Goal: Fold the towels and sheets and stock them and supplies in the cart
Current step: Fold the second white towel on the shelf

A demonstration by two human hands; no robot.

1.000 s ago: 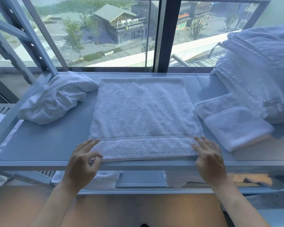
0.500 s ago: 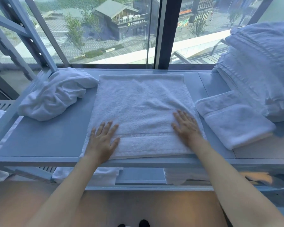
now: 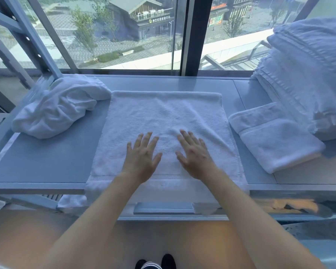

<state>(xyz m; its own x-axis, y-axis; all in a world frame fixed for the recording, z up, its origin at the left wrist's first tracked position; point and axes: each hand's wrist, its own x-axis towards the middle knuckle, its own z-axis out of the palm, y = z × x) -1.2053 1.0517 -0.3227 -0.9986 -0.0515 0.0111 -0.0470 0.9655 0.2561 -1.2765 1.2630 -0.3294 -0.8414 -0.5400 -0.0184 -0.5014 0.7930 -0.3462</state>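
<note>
Both hands (image 3: 167,158) flat on squared towel (image 3: 165,117).

A white fluffy towel (image 3: 163,121) lies flat and spread out on the tabletop (image 3: 47,164), its near edge hanging over the front. A crumpled sheet (image 3: 56,107) sits to its left. A small folded towel (image 3: 275,138) lies to its right.

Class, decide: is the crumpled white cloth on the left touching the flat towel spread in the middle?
Touching. The head view shows the crumpled cloth meeting the flat towel at its far left corner, with no shelf surface visible between them there.
</note>
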